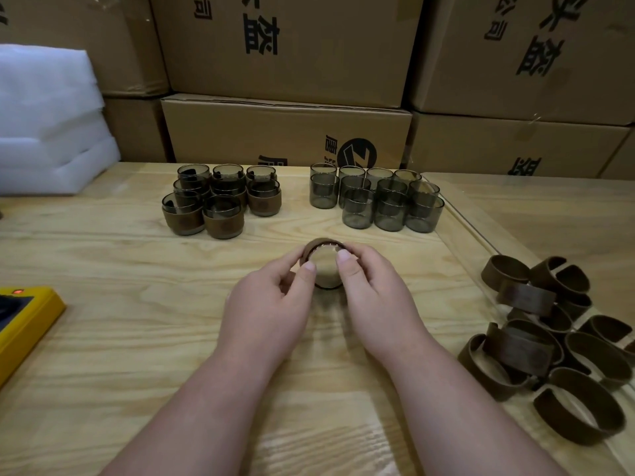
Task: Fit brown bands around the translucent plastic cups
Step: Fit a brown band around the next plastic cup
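Two hands meet at table centre over one cup and one brown band. My left hand has thumb and fingers curled on the band's left edge, my right hand pinches the right edge, thumb on the near rim. The band sits around the top of the cup; the cup is tilted with its mouth towards me, held just above the wooden table, though I can't tell if its base touches. Far left of centre is a cluster of banded cups, packed touching each other, some stacked. To the right of them, well apart, is a group of bare translucent cups, also tight together, several stacked two high. Near the right edge lies a loose pile of brown bands, overlapping, on what looks like a clear sheet. A yellow device with a red light sits at the left edge. White foam sheets are stacked far left. Cardboard boxes with black print form the wall behind the table.
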Tool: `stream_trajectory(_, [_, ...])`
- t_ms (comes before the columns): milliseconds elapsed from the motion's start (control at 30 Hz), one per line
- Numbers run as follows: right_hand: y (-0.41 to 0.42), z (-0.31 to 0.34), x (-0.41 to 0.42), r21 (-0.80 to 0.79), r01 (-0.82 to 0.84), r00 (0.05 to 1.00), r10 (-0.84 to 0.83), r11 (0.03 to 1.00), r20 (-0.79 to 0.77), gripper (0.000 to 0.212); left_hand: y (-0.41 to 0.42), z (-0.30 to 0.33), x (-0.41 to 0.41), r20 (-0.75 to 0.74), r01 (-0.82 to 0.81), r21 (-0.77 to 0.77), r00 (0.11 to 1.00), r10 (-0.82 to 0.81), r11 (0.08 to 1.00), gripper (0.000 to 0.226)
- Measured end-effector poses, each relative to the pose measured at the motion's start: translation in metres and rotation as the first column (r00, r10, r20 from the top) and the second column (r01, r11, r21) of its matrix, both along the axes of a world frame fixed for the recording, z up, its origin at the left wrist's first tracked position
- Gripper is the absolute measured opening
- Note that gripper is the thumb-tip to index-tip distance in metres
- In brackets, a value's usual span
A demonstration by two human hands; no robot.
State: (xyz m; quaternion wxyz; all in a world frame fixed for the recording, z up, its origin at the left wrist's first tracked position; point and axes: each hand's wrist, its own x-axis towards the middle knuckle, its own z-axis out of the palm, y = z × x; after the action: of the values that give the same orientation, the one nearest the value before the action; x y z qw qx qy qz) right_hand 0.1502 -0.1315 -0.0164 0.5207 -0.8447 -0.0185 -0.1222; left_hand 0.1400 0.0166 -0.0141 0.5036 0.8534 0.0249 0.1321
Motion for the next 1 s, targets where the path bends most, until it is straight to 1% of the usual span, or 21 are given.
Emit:
stream_trajectory(100, [0.0,0.0,-0.001,0.07,-0.028,1.0,0.028,0.997,0.013,0.05,0.0,-0.002,0.001,0.023,0.027,-0.051,0.999,-0.026,0.998,0.036])
stream_trajectory(167, [0.0,-0.001,0.0,0.087,-0.042,0.999,0.041,0.995,0.006,0.05,0.0,-0.002,0.002,0.008,0.027,-0.073,1.0,-0.026,0.997,0.033])
stream_trajectory(233, [0.0,-0.002,0.0,0.077,-0.046,0.999,0.047,0.996,-0.009,0.052,-0.001,-0.003,0.004,-0.016,0.018,-0.072,1.0,-0.019,0.997,0.023])
stream_trajectory(333, [-0.001,-0.003,0.001,0.047,-0.053,0.998,0.055,0.997,-0.038,0.048,0.0,-0.006,0.007,-0.051,0.016,-0.031,0.999,-0.018,0.999,0.026])
stream_trajectory(433, [-0.001,-0.004,0.001,-0.024,-0.048,0.996,0.046,0.999,-0.074,0.042,-0.001,-0.007,0.007,-0.092,0.019,0.0,0.996,-0.018,1.0,0.028])
stream_trajectory(533, [0.0,-0.003,0.001,-0.012,-0.029,0.997,0.028,1.0,-0.078,0.043,-0.001,-0.005,0.005,-0.086,0.023,-0.033,0.996,-0.026,0.999,0.027])
stream_trajectory(633, [-0.001,-0.002,-0.002,0.015,-0.003,0.999,0.004,1.0,-0.05,0.045,-0.001,-0.003,0.003,-0.052,-0.003,-0.078,0.999,-0.001,0.997,0.024])
stream_trajectory(767, [0.0,0.001,-0.006,-0.015,-0.012,0.999,0.012,1.0,-0.032,0.041,-0.002,-0.003,0.002,-0.039,-0.001,-0.022,0.999,0.0,1.0,0.021])
stream_trajectory(867, [-0.001,0.003,-0.006,-0.025,-0.01,0.999,0.009,1.0,-0.04,0.024,-0.002,-0.005,0.004,-0.06,0.004,0.025,0.998,-0.002,1.0,0.016])
stream_trajectory(933, [0.0,0.005,-0.007,-0.085,-0.017,1.0,0.016,0.996,-0.015,0.019,-0.001,-0.005,0.005,-0.053,-0.012,-0.024,0.999,0.01,1.0,0.013])
stream_trajectory(1000, [0.002,0.009,-0.01,-0.223,-0.035,0.997,0.048,0.974,0.052,0.035,0.0,-0.003,0.006,-0.04,-0.05,-0.151,0.998,0.044,0.987,0.014])
